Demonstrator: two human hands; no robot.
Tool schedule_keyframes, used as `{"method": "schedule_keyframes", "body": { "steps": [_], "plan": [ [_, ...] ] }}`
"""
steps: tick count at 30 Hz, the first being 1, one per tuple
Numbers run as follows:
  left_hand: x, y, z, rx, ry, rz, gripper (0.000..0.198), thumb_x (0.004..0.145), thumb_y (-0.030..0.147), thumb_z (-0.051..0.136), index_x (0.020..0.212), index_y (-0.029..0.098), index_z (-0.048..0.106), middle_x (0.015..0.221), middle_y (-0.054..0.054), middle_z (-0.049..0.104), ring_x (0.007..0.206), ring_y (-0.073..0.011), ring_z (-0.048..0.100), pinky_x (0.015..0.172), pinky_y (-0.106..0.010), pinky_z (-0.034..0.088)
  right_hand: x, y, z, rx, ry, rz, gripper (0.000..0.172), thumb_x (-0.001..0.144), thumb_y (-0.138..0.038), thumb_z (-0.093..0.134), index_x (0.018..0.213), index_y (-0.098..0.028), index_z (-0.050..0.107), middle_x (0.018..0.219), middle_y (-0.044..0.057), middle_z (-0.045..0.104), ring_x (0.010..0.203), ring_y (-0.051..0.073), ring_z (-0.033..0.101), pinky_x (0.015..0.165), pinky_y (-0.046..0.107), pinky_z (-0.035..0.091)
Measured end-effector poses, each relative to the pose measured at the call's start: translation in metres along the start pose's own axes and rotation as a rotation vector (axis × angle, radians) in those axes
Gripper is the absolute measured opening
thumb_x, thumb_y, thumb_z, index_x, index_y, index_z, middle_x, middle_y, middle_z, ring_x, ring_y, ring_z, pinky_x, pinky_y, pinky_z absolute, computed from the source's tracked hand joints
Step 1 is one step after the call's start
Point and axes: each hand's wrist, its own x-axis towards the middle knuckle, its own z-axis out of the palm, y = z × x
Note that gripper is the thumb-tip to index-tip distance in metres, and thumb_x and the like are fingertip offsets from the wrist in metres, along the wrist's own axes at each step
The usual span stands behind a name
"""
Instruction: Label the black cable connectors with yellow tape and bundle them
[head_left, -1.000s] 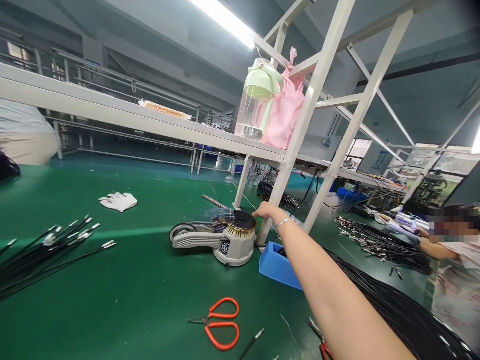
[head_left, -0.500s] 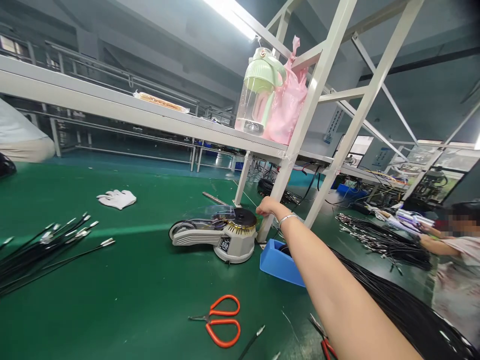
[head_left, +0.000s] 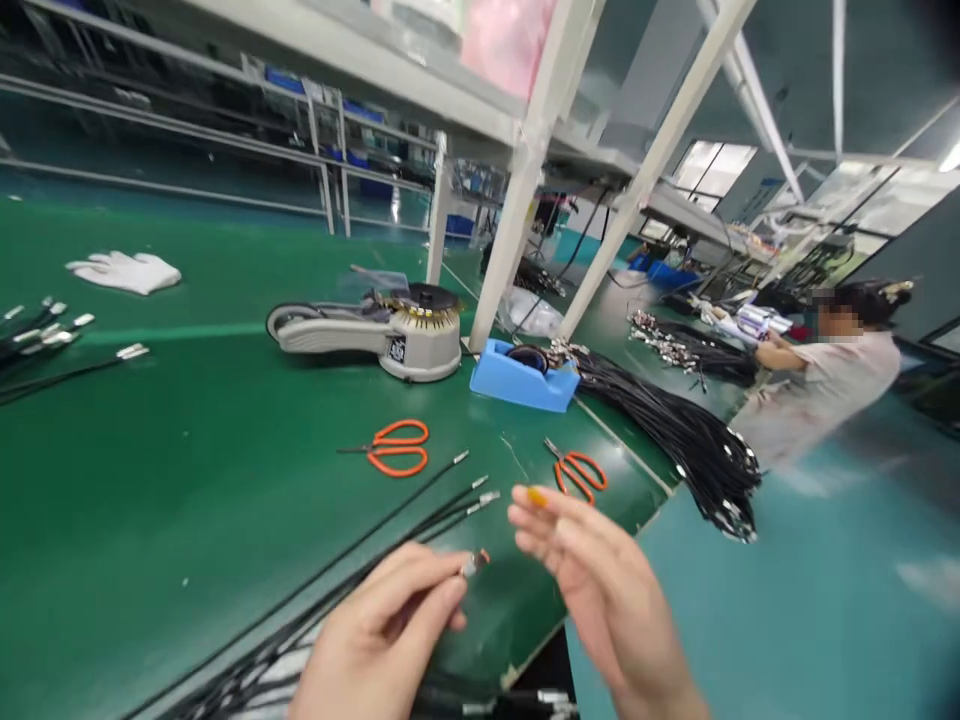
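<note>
My left hand pinches a black cable near its metal-tipped end, low in the view. My right hand is raised close beside it, with a small yellow piece of tape at the fingertips. Several more black cables with metal tips lie on the green workbench under my hands. Behind them stand an automatic tape dispenser and a pair of orange-handled scissors. A second orange-handled pair lies nearer my right hand.
A blue holder and a large bundle of black cables sit at the bench's right end. White shelf posts rise behind. A white glove lies far left. A co-worker handles cables at the right.
The view has swung lower and left. My right hand has moved from the tape dispenser to the front, now with yellow tape at its fingertips. My left hand has come into view holding a cable.
</note>
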Motion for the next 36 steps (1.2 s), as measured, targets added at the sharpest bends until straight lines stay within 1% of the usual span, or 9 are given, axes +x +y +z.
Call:
{"method": "schedule_keyframes", "body": {
  "steps": [3,5,7,9,13,16,21,27,36],
  "plan": [
    [-0.006,-0.003,0.012,0.218,0.088,0.269,0.013,0.083,0.025,0.062,0.089,0.022,0.073,0.073,0.000,0.067,0.067,-0.0127,0.064,0.059,-0.018,0.052,-0.058,0.034,-0.006,0.097,0.052,0.045,0.031,0.076,-0.036,0.073,0.105,-0.024,0.073,0.121,0.011,0.066,0.112,0.034,0.061,0.094,0.050,0.050],
    [-0.010,-0.003,0.017,0.336,0.111,0.397,0.015,0.084,0.019,0.060,0.093,0.022,0.071,0.075,0.000,0.067,0.069,-0.0113,0.064,0.063,-0.017,0.052,-0.077,0.050,-0.003,0.144,0.047,0.036,0.033,0.076,-0.036,0.074,0.108,-0.027,0.072,0.127,0.009,0.063,0.118,0.033,0.057,0.098,0.050,0.048],
    [-0.013,-0.004,0.020,0.408,0.111,0.468,0.016,0.085,0.016,0.059,0.096,0.022,0.069,0.078,0.000,0.067,0.071,-0.0104,0.064,0.065,-0.017,0.052,-0.085,0.060,0.003,0.177,0.044,0.012,0.036,0.076,-0.037,0.074,0.111,-0.030,0.070,0.132,0.006,0.059,0.123,0.032,0.053,0.101,0.047,0.046],
    [-0.015,-0.005,0.021,0.438,0.115,0.471,0.016,0.085,0.015,0.059,0.097,0.022,0.068,0.079,0.001,0.066,0.073,-0.0098,0.064,0.067,-0.016,0.051,-0.086,0.064,0.010,0.202,0.036,0.004,0.039,0.076,-0.038,0.074,0.114,-0.030,0.069,0.134,0.006,0.057,0.126,0.031,0.050,0.103,0.046,0.045],
    [-0.017,-0.008,0.019,0.408,0.126,0.364,0.015,0.086,0.019,0.059,0.099,0.023,0.065,0.081,0.003,0.067,0.072,-0.0093,0.065,0.066,-0.016,0.052,-0.083,0.063,0.020,0.234,0.020,0.014,0.041,0.077,-0.036,0.073,0.116,-0.027,0.067,0.131,0.007,0.060,0.126,0.031,0.050,0.106,0.048,0.041],
    [-0.018,-0.006,0.018,0.383,0.126,0.342,0.013,0.086,0.020,0.059,0.098,0.022,0.066,0.083,0.001,0.068,0.074,-0.0107,0.066,0.066,-0.018,0.053,-0.083,0.060,0.025,0.228,0.024,0.009,0.041,0.076,-0.033,0.072,0.117,-0.025,0.067,0.129,0.008,0.062,0.126,0.032,0.050,0.107,0.050,0.039],
    [-0.019,-0.001,0.016,0.424,0.114,0.437,0.013,0.088,0.018,0.056,0.096,0.020,0.066,0.087,-0.001,0.066,0.078,-0.0119,0.065,0.067,-0.020,0.053,-0.083,0.059,0.029,0.187,0.041,0.024,0.040,0.077,-0.029,0.070,0.117,-0.026,0.067,0.133,0.006,0.058,0.126,0.032,0.050,0.108,0.050,0.038],
    [-0.021,-0.006,0.016,0.439,0.137,0.496,0.017,0.086,0.010,0.058,0.098,0.022,0.060,0.084,0.002,0.064,0.076,-0.0098,0.062,0.069,-0.019,0.051,-0.085,0.060,0.026,0.183,0.021,0.039,0.041,0.079,-0.033,0.070,0.120,-0.027,0.066,0.135,0.005,0.057,0.125,0.032,0.051,0.108,0.049,0.039],
    [-0.022,-0.006,0.011,0.437,0.070,0.655,0.028,0.084,-0.001,0.054,0.098,0.022,0.061,0.088,0.001,0.062,0.079,-0.0093,0.061,0.072,-0.019,0.050,-0.082,0.065,0.029,0.249,0.000,0.005,0.038,0.081,-0.030,0.068,0.119,-0.028,0.066,0.136,0.003,0.056,0.130,0.030,0.045,0.107,0.046,0.041]
  ]
}}
